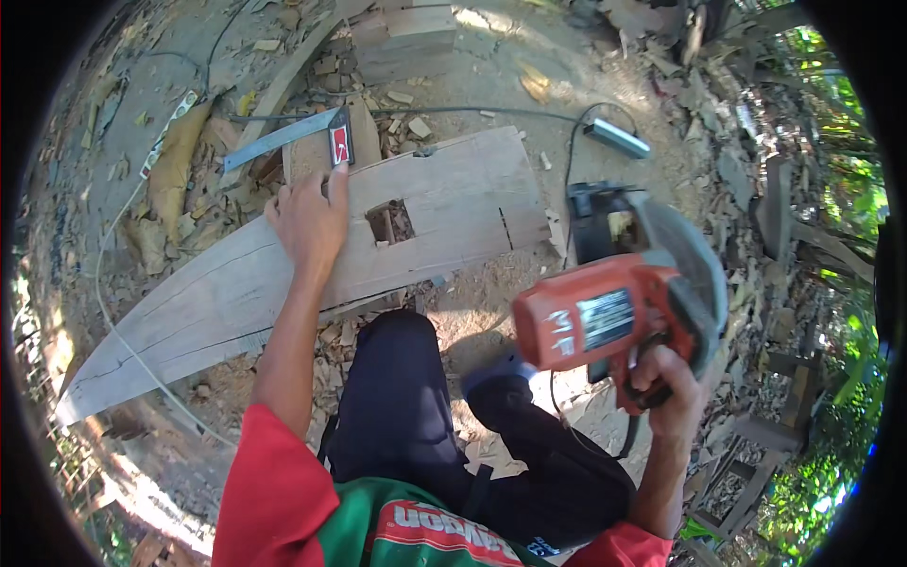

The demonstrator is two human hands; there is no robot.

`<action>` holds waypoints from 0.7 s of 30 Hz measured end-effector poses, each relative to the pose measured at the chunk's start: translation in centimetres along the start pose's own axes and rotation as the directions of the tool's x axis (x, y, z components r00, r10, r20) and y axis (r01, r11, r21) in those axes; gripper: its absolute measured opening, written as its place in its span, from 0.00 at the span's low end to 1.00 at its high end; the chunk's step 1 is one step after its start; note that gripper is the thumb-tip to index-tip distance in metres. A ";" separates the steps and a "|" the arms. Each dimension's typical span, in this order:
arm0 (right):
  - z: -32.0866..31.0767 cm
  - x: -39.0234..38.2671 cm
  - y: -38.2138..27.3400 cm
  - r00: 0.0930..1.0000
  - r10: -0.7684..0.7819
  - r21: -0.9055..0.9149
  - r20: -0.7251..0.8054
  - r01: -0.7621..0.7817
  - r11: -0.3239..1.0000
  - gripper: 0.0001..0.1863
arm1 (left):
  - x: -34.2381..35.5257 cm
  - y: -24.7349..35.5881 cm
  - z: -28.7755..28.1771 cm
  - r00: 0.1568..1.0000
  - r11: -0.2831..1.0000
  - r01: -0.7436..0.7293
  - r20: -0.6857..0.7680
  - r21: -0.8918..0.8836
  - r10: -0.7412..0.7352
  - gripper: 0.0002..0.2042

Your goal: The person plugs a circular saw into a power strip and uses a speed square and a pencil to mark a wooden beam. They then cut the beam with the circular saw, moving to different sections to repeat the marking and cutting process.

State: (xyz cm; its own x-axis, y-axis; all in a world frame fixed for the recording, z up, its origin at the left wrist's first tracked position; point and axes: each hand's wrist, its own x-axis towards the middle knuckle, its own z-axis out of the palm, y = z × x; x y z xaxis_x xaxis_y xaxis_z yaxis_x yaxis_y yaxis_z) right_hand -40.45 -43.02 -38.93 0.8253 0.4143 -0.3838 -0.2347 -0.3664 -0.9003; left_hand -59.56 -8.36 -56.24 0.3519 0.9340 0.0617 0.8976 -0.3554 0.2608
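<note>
A wide, pale wooden plank point(227, 283) lies in front of me, with a rectangular hole cut through it and a taper at its left end. My left hand point(312, 219) is open on the plank near its far edge, fingers somewhat spread. One fingertip reaches the red-labelled handle of a try square point(283, 140), whose metal blade points left. My right hand point(666, 383) grips the rear handle of a red circular saw point(586, 312). The saw is held off the plank's right end, with its guard and base facing away to the right.
Wood chips and dry leaves litter the ground. A dark cord runs behind the plank, past a slim metal-coloured bar point(616, 138). A pale cable point(142, 364) crosses the plank's left end. Wooden blocks point(402, 42) stand at the far side; plants point(831, 444) grow at right.
</note>
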 end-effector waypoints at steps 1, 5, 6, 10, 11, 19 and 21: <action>1.9 -1.4 -1.6 1.000 0.015 -0.043 0.027 -0.014 0.999 0.24 | 0.3 0.2 -0.4 1.000 0.999 -0.009 -0.012 -0.051 0.009 0.23; 6.6 -5.1 -0.5 0.995 0.085 -0.150 0.060 -0.075 0.986 0.20 | -0.2 -0.6 -0.4 0.997 0.991 -0.081 -0.009 -0.108 0.080 0.25; 7.3 -5.4 0.5 0.996 0.044 -0.162 0.074 -0.032 0.986 0.20 | -0.2 -1.2 -0.4 0.993 0.984 -0.116 -0.012 -0.139 0.115 0.25; 10.2 -8.1 3.3 0.995 0.042 -0.073 0.088 -0.035 0.997 0.19 | 0.1 -5.5 -0.7 0.967 0.958 -0.243 -0.117 -0.151 0.227 0.27; 10.7 -8.4 4.7 0.995 0.029 -0.052 0.091 -0.025 0.998 0.20 | 0.2 -5.8 -1.1 0.982 0.975 -0.190 -0.045 -0.114 0.186 0.28; 12.2 -8.5 7.3 0.995 -0.067 -0.045 0.069 0.070 0.997 0.17 | 1.1 -6.6 -2.7 0.983 0.999 -0.040 0.180 0.004 0.039 0.33; 12.4 -8.8 7.0 0.997 -0.031 -0.083 0.069 0.037 0.996 0.14 | 1.0 -6.6 -2.4 0.975 0.999 -0.035 0.218 -0.003 0.035 0.33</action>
State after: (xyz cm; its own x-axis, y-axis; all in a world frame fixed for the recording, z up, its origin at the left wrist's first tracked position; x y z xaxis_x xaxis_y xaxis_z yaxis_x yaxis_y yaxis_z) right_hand -55.71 -38.90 -44.41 0.7947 0.4821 -0.3688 -0.1608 -0.4186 -0.8938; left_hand -65.74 -4.97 -55.59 0.4324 0.8906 -0.1408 0.8840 -0.3879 0.2610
